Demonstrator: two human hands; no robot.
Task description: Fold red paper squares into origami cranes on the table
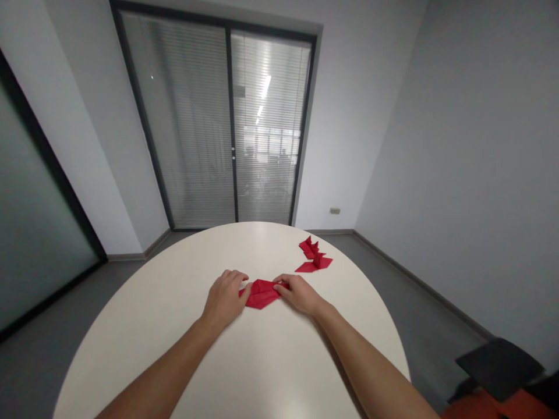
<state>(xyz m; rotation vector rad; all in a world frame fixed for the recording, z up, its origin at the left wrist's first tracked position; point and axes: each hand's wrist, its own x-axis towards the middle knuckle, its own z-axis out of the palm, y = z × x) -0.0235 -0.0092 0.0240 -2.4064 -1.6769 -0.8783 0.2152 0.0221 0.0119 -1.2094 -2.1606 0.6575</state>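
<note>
A sheet of red paper (261,295), folded into a flat, pointed shape with creases, lies on the white table between my two hands. My left hand (225,295) has its thumb on the paper's left end, with the other fingers curved around beyond that end. At the right end, my right hand (298,291) pinches the paper between thumb and fingers. Both tips of the paper are partly hidden by my fingers. Just past my right hand sit red folded-paper figures (315,263) with raised points, close together.
The round white table (144,337) has its curved edge running around both arms. A dark chair part (500,366) with orange-red below it stands at the lower right. Beyond the table are a glass partition with blinds (196,134) and grey walls.
</note>
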